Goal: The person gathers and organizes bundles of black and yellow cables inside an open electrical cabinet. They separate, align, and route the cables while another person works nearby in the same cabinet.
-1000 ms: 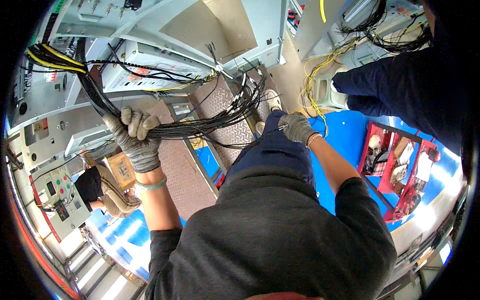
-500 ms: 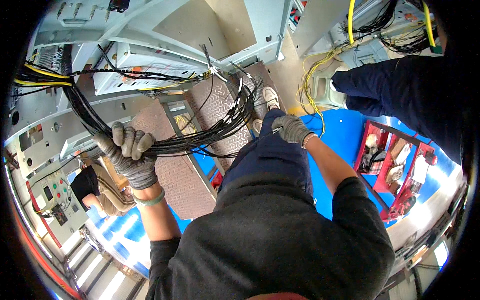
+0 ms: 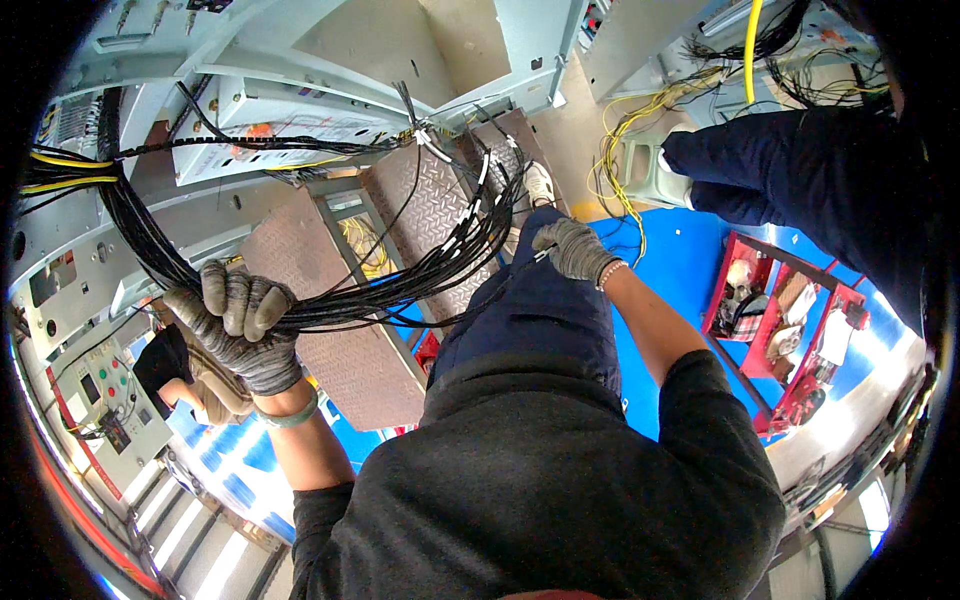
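Fingers [image 3: 236,300] of the left hand [image 3: 250,345], gloved in grey knit, curled around a thick bundle of thin black cables [image 3: 380,298] at left of centre, running from the pale grey metal cabinet [image 3: 85,235] at far left, then rightward in a drooping curve toward ends with short white sleeves [image 3: 436,149]. Fingers of the right hand [image 3: 575,250], gloved alike, closed on one thin dark strand [image 3: 539,257] near the dark blue trousers [image 3: 510,330] at centre; exact grip hidden. Beneath the curve, brown metal steps [image 3: 360,370] with raised tread.

Possible faults, by judgement: from too hard a pull at right, strain at the cabinet side or a damaged strand end; from a slack left grasp, strands sliding apart and tangling; from strands crossing within the curve, a knot tightened by tugging; from ends dangling over step edges, snagging and white sleeves scraped off. Farther right, loose yellow cables [image 3: 612,165] beside a pale green plastic stool [image 3: 648,178]: tripping risk for the neighbouring person [image 3: 790,165] in dark trousers.
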### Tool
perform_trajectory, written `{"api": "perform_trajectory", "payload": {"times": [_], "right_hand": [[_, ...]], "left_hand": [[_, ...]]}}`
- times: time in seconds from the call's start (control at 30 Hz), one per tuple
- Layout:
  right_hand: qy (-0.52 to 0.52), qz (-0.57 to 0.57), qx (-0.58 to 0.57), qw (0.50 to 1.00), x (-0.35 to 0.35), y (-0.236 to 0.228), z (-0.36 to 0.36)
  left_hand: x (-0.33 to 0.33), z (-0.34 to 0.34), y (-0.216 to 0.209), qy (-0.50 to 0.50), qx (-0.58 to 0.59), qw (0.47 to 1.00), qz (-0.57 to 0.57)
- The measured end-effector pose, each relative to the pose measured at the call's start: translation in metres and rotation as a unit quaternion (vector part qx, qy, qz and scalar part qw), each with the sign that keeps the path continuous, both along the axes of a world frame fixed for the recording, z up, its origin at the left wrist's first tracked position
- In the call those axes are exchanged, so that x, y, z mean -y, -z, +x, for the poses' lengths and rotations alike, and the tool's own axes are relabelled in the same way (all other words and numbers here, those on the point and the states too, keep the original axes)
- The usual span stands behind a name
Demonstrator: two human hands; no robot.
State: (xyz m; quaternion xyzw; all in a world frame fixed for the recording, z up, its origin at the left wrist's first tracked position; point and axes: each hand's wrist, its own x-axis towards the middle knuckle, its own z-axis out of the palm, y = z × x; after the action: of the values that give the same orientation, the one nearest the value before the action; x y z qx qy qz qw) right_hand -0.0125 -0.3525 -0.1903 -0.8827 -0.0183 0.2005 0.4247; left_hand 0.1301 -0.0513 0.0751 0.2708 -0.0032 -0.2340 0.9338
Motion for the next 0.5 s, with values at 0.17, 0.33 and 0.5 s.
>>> {"api": "perform_trajectory", "payload": {"times": [0.17, 0.33, 0.5], "right_hand": [[0.065, 0.139, 0.022, 0.988, -0.002, 0.036, -0.001], [0.259, 0.342, -0.255, 0.867, -0.011, 0.042, 0.014], [0.098, 0.124, -0.051, 0.986, -0.013, 0.049, 0.013]], "left_hand": [[-0.005, -0.001, -0.002, -0.003, -0.017, 1.000, 0.013], [-0.005, -0.002, -0.004, -0.023, -0.021, 0.999, 0.022], [-0.011, -0.003, -0.004, -0.018, -0.013, 1.000, 0.018]]}}
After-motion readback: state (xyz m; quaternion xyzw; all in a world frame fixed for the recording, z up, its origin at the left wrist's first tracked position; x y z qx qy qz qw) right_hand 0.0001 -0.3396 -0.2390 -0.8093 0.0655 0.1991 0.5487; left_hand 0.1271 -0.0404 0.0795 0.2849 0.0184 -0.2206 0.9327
